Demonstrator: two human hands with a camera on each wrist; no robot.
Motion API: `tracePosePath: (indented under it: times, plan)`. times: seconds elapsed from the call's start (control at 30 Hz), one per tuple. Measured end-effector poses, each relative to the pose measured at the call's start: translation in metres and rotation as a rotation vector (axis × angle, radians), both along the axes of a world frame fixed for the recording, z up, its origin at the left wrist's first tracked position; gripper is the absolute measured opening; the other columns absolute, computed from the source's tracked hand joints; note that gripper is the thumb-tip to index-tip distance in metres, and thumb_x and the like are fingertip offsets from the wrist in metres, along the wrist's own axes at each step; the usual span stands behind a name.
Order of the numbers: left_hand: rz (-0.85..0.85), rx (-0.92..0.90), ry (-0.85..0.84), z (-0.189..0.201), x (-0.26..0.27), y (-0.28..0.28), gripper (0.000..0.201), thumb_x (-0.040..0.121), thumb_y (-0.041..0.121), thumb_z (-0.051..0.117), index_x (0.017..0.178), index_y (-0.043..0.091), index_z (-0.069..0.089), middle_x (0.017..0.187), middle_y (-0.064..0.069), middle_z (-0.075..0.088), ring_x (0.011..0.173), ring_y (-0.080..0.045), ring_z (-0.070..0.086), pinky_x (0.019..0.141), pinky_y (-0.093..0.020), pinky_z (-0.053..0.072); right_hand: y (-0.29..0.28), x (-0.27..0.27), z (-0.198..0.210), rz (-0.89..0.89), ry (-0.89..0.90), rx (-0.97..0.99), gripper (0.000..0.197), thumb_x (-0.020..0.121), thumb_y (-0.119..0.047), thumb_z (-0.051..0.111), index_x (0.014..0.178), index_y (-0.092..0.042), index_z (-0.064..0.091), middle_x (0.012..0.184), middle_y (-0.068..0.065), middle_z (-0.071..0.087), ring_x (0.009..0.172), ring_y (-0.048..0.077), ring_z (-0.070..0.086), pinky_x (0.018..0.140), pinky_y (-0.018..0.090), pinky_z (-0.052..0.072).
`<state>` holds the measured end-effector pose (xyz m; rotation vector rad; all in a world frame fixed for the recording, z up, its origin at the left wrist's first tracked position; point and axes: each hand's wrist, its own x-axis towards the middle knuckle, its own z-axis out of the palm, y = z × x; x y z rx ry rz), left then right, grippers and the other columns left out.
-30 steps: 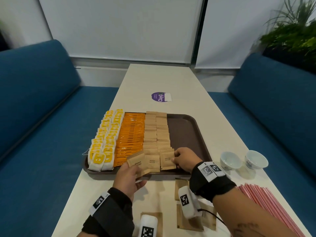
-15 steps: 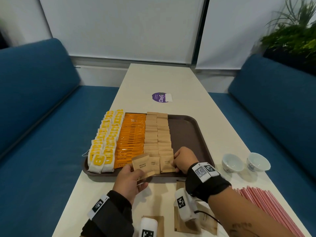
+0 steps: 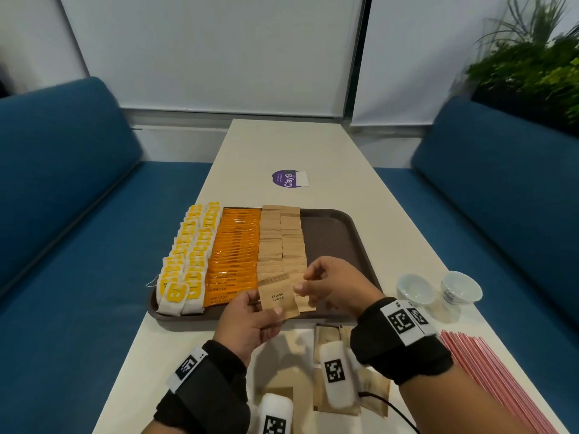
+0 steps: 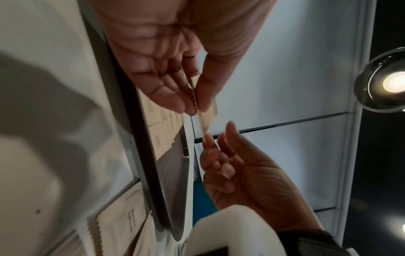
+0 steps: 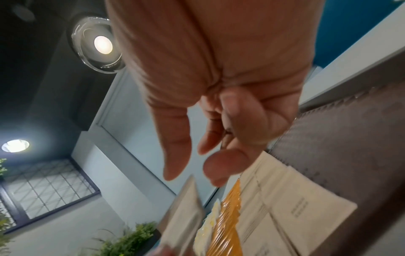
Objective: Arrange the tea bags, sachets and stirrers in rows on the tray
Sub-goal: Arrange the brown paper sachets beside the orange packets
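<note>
A brown tray (image 3: 332,239) carries rows of yellow tea bags (image 3: 188,255), orange sachets (image 3: 235,255) and brown sugar sachets (image 3: 282,239). Over the tray's near edge my left hand (image 3: 266,311) pinches a brown sugar sachet (image 3: 277,297) between thumb and fingers, also seen edge-on as the sachet (image 4: 205,119) in the left wrist view. My right hand (image 3: 302,281) hovers at the sachet's right edge, thumb and forefinger parted, fingertips (image 4: 208,138) just touching its end. Pink stirrers (image 3: 501,386) lie on the table at the near right.
Loose brown sachets (image 3: 372,389) lie on the table below my wrists. Two small white cups (image 3: 415,289) stand right of the tray. A purple sticker (image 3: 288,179) sits beyond it. Blue sofas flank the table; the tray's right part is bare.
My right hand has lifted off the sachet rows and come to the held sachet. My left hand has raised that sachet up and slightly right.
</note>
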<state>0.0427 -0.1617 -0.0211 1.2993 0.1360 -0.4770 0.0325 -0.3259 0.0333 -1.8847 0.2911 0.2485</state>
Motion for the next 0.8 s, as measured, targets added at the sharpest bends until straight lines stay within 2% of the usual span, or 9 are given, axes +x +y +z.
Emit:
tracePosePath:
  times: [0.1,0.23,0.37,0.43,0.57,0.63,0.7,0.73,0.8]
  plan:
    - [-0.033,-0.002,-0.031,0.006,-0.004,-0.008,0.030,0.083,-0.012,0.058,0.103,0.009,0.053,0.092,-0.011,0.066,0.078,-0.023,0.064,0.052,-0.022,0.050,0.005,-0.007,-0.006,0.009,-0.028,0.078,0.026,0.080,0.003,0.069,0.078,-0.011,0.047,0.078,0.005,0.062,0.061,0.009,0.061,0.047,0.014,0.046]
    - [-0.059,0.017,-0.046,0.012,-0.006,-0.012,0.026,0.084,-0.012,0.055,0.100,0.009,0.055,0.087,-0.011,0.064,0.071,-0.021,0.058,0.056,-0.026,0.045,0.003,-0.008,-0.006,-0.005,-0.055,0.044,0.023,0.080,0.006,0.067,0.080,-0.010,0.050,0.081,0.004,0.062,0.067,0.009,0.062,0.052,0.014,0.050]
    - [-0.078,0.250,-0.138,0.009,0.000,-0.004,0.023,0.087,-0.004,0.057,0.106,0.010,0.059,0.077,-0.003,0.058,0.063,-0.013,0.053,0.052,-0.022,0.043,-0.010,0.003,-0.002,-0.079,-0.077,-0.025,0.023,0.080,0.003,0.068,0.079,-0.012,0.051,0.074,0.004,0.062,0.058,0.011,0.059,0.055,0.021,0.051]
    - [-0.094,0.380,-0.220,0.006,0.004,0.002,0.021,0.088,0.001,0.057,0.106,0.013,0.060,0.079,-0.001,0.058,0.065,-0.012,0.052,0.053,-0.021,0.042,-0.016,0.011,-0.003,-0.117,-0.063,-0.063,0.022,0.081,0.003,0.068,0.080,-0.012,0.052,0.077,0.006,0.063,0.062,0.014,0.060,0.060,0.025,0.052]
    - [-0.118,0.576,-0.326,0.001,0.010,0.010,0.020,0.087,0.004,0.060,0.102,0.017,0.060,0.084,0.003,0.058,0.072,-0.008,0.054,0.054,-0.014,0.040,-0.019,0.022,-0.013,-0.124,0.043,-0.108,0.022,0.083,0.004,0.064,0.081,-0.012,0.050,0.084,0.007,0.064,0.069,0.015,0.061,0.066,0.025,0.055]
    - [-0.140,0.677,-0.349,-0.002,0.014,0.013,0.022,0.085,0.007,0.062,0.105,0.017,0.061,0.089,0.005,0.060,0.082,-0.009,0.058,0.065,-0.021,0.049,-0.018,0.026,-0.019,-0.108,0.116,-0.148,0.022,0.084,0.002,0.064,0.080,-0.014,0.048,0.088,0.008,0.066,0.070,0.016,0.062,0.074,0.028,0.055]
    - [-0.187,0.806,-0.377,-0.005,0.019,0.017,0.026,0.085,0.011,0.064,0.110,0.018,0.062,0.098,0.006,0.062,0.096,-0.012,0.059,0.087,-0.033,0.051,-0.015,0.031,-0.024,-0.103,0.171,-0.184,0.022,0.086,0.000,0.062,0.079,-0.015,0.047,0.092,0.008,0.066,0.070,0.016,0.061,0.071,0.025,0.053]
    - [-0.215,0.877,-0.397,-0.005,0.020,0.019,0.027,0.085,0.013,0.063,0.111,0.021,0.062,0.101,0.008,0.063,0.099,-0.011,0.059,0.092,-0.035,0.049,-0.014,0.033,-0.026,-0.088,0.191,-0.219,0.022,0.086,-0.001,0.062,0.078,-0.015,0.046,0.093,0.009,0.066,0.069,0.015,0.060,0.068,0.024,0.052]
    - [-0.261,0.999,-0.439,-0.004,0.022,0.023,0.028,0.087,0.016,0.061,0.113,0.026,0.062,0.108,0.009,0.063,0.101,-0.010,0.059,0.093,-0.034,0.049,-0.009,0.037,-0.032,-0.044,0.235,-0.313,0.021,0.087,-0.005,0.063,0.079,-0.015,0.046,0.089,0.008,0.066,0.067,0.015,0.058,0.062,0.024,0.048]
